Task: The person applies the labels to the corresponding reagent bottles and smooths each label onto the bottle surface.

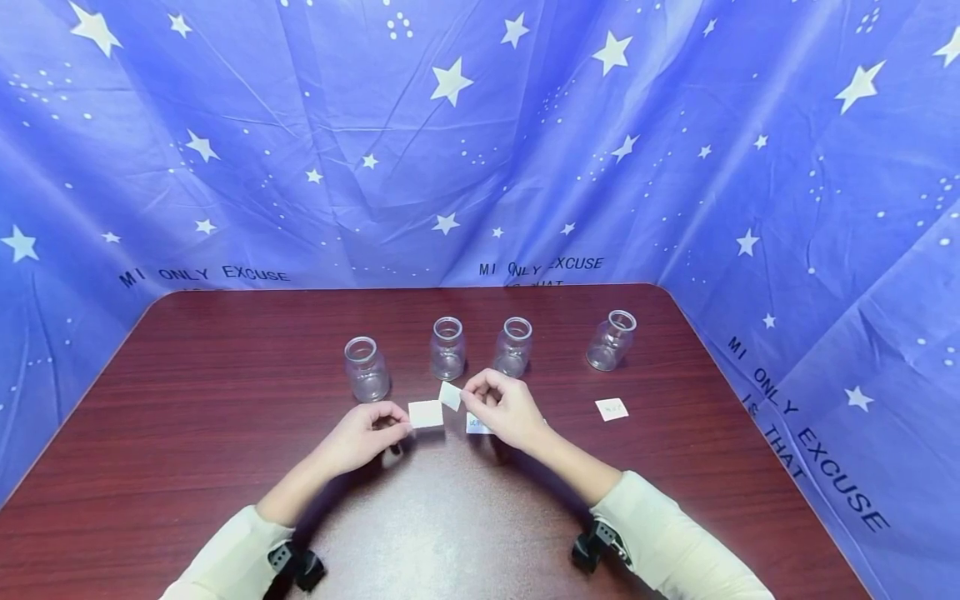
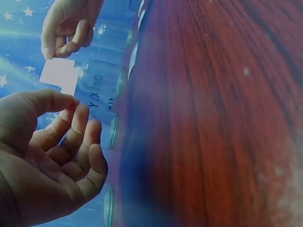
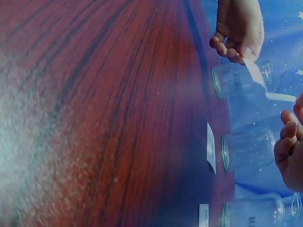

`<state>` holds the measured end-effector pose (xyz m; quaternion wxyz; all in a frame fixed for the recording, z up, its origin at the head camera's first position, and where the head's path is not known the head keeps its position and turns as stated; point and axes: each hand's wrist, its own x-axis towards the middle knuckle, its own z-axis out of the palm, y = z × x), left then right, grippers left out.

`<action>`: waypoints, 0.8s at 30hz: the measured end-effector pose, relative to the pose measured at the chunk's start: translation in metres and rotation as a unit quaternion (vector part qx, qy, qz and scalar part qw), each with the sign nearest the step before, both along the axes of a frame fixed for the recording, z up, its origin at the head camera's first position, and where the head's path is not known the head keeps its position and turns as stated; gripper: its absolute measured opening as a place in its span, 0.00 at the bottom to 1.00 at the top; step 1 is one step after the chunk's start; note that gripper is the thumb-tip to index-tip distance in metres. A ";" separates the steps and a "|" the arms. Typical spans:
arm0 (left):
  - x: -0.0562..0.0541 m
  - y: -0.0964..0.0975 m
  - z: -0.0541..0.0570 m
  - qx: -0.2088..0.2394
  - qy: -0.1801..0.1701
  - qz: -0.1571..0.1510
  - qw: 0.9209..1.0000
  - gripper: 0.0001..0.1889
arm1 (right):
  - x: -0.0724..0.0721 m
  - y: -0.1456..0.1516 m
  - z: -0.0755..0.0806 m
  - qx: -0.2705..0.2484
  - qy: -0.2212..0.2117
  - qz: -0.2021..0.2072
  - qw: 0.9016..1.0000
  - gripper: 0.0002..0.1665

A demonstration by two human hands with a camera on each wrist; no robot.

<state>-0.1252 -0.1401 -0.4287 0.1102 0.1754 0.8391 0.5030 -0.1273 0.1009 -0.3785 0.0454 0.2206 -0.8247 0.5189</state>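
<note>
My left hand (image 1: 360, 437) pinches one edge of a small white paper label (image 1: 426, 414) between thumb and fingertips. Just to its right, my right hand (image 1: 507, 411) pinches a smaller-looking white paper piece (image 1: 450, 395) that stands tilted. The two papers meet at their edges in the head view; in the right wrist view they look like one bent strip (image 3: 255, 73) running between both hands. Both are held above the table. Another label with handwriting (image 1: 477, 424) lies partly hidden under my right hand. Clear glass jars (image 1: 447, 350) stand right behind the hands.
Several open jars form a row: one at the left (image 1: 367, 371), one behind my right hand (image 1: 513, 348), one farther right (image 1: 611, 342). A written label (image 1: 612, 409) lies before the rightmost jar. A blue star-patterned curtain (image 1: 375, 208) hangs behind the brown table (image 1: 225, 358).
</note>
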 end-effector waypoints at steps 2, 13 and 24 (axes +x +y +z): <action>0.000 -0.002 -0.002 -0.007 -0.008 -0.003 1.000 0.08 | 0.000 0.001 0.000 0.000 0.003 -0.001 1.000 0.03; 0.003 -0.006 -0.006 -0.093 -0.007 0.016 0.996 0.04 | -0.003 0.004 -0.006 0.008 -0.005 -0.002 1.000 0.04; 0.005 -0.003 -0.001 -0.159 -0.007 0.057 0.986 0.04 | -0.016 0.009 -0.035 0.007 -0.015 0.002 1.000 0.03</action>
